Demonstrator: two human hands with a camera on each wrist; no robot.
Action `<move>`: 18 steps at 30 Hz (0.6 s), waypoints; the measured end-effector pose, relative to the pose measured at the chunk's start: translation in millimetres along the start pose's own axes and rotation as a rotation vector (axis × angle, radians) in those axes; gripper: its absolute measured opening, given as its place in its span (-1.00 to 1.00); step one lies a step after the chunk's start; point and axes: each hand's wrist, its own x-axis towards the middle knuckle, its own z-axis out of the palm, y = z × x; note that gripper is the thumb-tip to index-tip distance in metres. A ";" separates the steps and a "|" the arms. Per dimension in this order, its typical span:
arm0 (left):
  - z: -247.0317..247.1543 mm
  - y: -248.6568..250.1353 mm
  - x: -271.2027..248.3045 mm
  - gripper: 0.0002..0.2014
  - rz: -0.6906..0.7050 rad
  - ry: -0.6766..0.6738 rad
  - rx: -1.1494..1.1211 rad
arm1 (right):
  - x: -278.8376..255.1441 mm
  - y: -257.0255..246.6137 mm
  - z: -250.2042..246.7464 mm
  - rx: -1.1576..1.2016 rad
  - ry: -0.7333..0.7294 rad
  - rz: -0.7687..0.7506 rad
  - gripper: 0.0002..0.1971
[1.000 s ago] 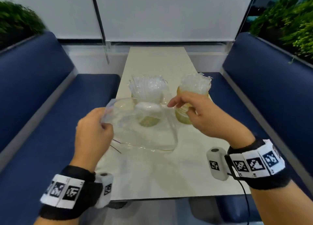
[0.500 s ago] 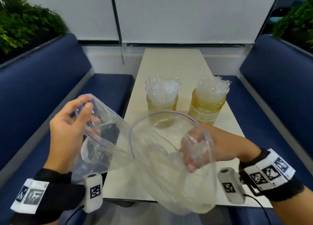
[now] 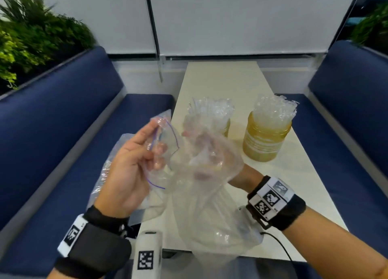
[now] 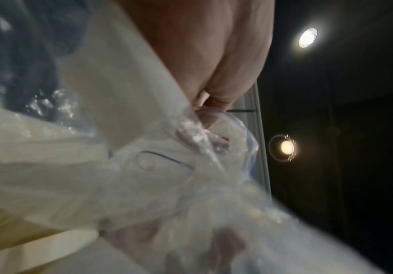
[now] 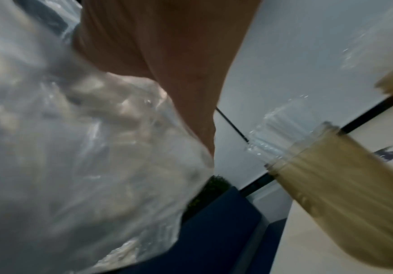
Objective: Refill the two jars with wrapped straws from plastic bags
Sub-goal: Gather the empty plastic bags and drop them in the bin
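Two amber jars stand on the pale table (image 3: 220, 79), each stuffed with wrapped straws. The left jar (image 3: 225, 127) is partly hidden behind plastic; the right jar (image 3: 264, 142) stands in full view with straws (image 3: 275, 108) sticking out. My left hand (image 3: 156, 140) pinches a limp clear zip bag (image 3: 168, 127) with a purple seal line. My right hand (image 3: 201, 152) shows only through a second, larger clear bag (image 3: 210, 222) that it grips crumpled; the bag hangs down to the table's near edge. The right wrist view shows that bag (image 5: 85, 148) beside a jar (image 5: 331, 176).
Blue bench seats (image 3: 63, 152) flank the narrow table on both sides, with green plants (image 3: 31, 37) behind the left backrest. A white wall panel (image 3: 231, 16) closes the far end. The far half of the table carries nothing.
My hands have come together over the near table edge. Each hand's bag has been gathered and lifted, so the plastic now covers the left jar.
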 end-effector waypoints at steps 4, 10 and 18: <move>17.4 -3.7 -9.0 -0.39 -0.068 -0.078 -0.028 | 22.4 14.3 12.5 -0.065 -0.060 -0.043 -0.01; 1.3 7.9 -15.9 -0.64 0.258 -0.115 0.540 | 28.4 30.2 7.7 -0.033 0.040 0.073 -0.09; -47.7 -14.1 -20.1 -0.52 0.082 0.114 0.746 | 15.7 21.6 -21.4 0.156 0.231 0.136 -0.46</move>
